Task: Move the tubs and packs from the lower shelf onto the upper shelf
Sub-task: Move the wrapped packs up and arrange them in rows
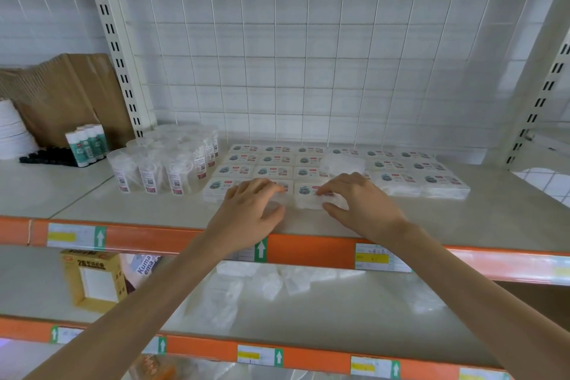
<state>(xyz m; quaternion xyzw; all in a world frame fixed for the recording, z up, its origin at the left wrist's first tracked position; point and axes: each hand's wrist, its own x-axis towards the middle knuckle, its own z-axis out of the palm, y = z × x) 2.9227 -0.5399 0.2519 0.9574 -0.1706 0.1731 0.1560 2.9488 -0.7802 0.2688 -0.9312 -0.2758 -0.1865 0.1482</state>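
Facing a white wire grid panel point(308, 55) at the back of the rack. Below it the upper shelf point(462, 210), pale top with an orange front rail. Lower shelf point(370, 302) beneath, same build.

On the upper shelf: rows of flat labelled packs point(274, 160) laid edge to edge, mid-shelf toward the right. Just left of them, a cluster of clear tubs point(163, 163) standing upright. Brown paper bags point(61, 95) lean at far left, on the neighbouring bay.

On the lower shelf: loose wrapped packs point(265, 282), blurred, count unclear; a yellow box point(92, 281) at left.

Both my arms reach over the rail. Left grip point(253, 207) lies on the left pack point(287, 190) in the front row, fingers curled over its top, thumb at its near edge. Right grip point(357, 203) grasps the right pack point(308, 194) just beside it, fingertips on the label, thumb under the front edge. Both packs sit on the upper shelf.

Glue sticks point(88, 145) stand left of the tubs.
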